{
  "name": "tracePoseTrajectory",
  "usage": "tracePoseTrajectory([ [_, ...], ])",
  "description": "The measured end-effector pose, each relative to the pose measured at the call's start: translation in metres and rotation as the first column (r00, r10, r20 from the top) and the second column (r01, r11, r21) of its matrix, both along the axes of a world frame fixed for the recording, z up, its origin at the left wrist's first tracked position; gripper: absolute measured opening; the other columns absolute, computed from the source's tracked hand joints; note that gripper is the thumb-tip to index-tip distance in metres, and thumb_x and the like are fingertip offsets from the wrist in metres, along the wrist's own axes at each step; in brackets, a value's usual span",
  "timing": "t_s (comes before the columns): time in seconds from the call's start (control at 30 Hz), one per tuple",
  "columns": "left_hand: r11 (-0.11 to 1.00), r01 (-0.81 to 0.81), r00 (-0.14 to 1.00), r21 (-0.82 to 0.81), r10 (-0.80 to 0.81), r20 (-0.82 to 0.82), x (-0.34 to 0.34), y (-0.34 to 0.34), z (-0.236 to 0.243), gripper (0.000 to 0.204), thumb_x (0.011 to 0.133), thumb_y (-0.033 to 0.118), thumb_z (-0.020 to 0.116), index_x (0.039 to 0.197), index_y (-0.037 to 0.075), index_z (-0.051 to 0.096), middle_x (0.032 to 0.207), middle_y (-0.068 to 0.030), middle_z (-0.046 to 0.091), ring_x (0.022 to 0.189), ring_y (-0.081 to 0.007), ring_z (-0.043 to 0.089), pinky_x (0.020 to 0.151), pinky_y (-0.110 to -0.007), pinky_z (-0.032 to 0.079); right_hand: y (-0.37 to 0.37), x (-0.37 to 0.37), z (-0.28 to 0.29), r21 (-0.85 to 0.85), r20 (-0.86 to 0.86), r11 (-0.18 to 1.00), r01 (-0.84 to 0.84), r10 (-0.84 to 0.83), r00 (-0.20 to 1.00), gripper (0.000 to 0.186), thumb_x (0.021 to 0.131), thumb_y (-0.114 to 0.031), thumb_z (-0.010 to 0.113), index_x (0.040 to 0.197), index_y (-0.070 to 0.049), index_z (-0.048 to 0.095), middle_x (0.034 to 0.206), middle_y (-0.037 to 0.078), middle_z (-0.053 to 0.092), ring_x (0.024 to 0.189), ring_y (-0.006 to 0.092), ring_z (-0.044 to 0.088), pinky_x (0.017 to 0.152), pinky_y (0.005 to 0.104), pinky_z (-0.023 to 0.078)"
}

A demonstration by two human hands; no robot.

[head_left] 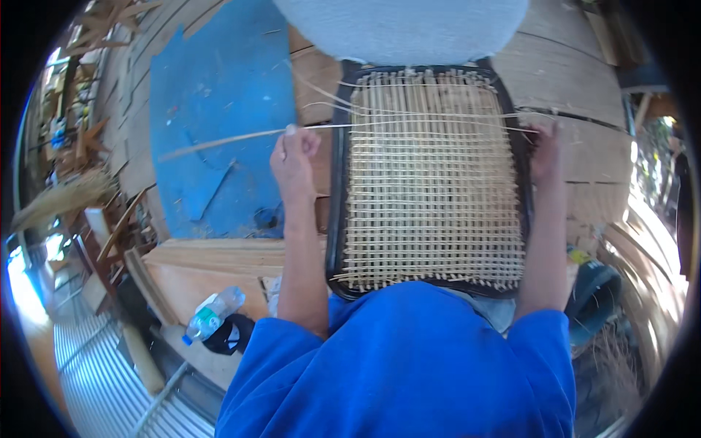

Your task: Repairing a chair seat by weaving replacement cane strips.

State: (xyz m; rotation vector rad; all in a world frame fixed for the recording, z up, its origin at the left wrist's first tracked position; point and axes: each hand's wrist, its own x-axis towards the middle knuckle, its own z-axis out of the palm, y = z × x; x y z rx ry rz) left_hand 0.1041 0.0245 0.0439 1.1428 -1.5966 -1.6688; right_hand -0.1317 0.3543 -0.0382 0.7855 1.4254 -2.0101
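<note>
In front of me lies a black chair frame [338, 197] holding a panel of woven cane [437, 201]. The weave is a tight grid in its lower part, while mostly lengthwise strands show near the far end. My left hand [295, 160], beyond the frame's left side, pinches a long pale cane strand [219, 144]. That strand runs from a loose left tail across the panel toward the right. At the right edge, my right hand [546, 155] has its fingers closed around the strand's other side. More loose strands cross the far part.
A worn blue sheet [219, 95] covers the planks at left. Beyond the frame stands a pale rounded surface [401, 29]. At lower left are a plastic bottle [215, 312] and pale boards [204, 274]. A dark round container [595, 292] sits at right.
</note>
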Motion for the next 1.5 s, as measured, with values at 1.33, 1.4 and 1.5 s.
tracePoseTrajectory([
  [1.33,0.836,-0.007,0.847,-0.549,0.297,0.441,-0.025,-0.133,-0.038,0.022,0.08,0.017,0.047,0.084,0.0,0.061,0.074,-0.0173,0.058,0.07,-0.0291,0.054,0.066,-0.037,0.04,0.007,-0.054,-0.034,-0.533,-0.338,0.83,-0.166,-0.029,0.941,0.013,0.085,-0.021,0.05,0.085,-0.008,0.052,0.075,0.002,0.051,0.082,0.0183,0.049,0.078,0.0331,0.04],
  [1.4,0.818,0.027,0.808,-0.575,0.321,0.494,-0.007,-0.177,-0.025,0.027,0.081,0.022,0.046,0.088,0.001,0.061,0.079,-0.0179,0.06,0.073,-0.0292,0.055,0.067,-0.037,0.041,0.001,-0.052,-0.036,-0.517,-0.32,0.833,-0.199,0.027,0.947,0.014,0.085,-0.021,0.049,0.085,-0.008,0.052,0.075,0.001,0.051,0.082,0.0182,0.049,0.079,0.0323,0.04],
  [1.5,0.686,0.183,0.67,-0.704,0.437,0.6,0.02,-0.259,-0.009,0.03,0.081,0.026,0.046,0.09,0.002,0.061,0.086,-0.0193,0.06,0.081,-0.0324,0.056,0.071,-0.04,0.042,-0.014,-0.049,-0.032,-0.483,-0.317,0.842,-0.241,0.088,0.944,0.013,0.087,-0.021,0.048,0.086,-0.008,0.05,0.076,0.001,0.05,0.081,0.0178,0.048,0.079,0.0307,0.038],
])
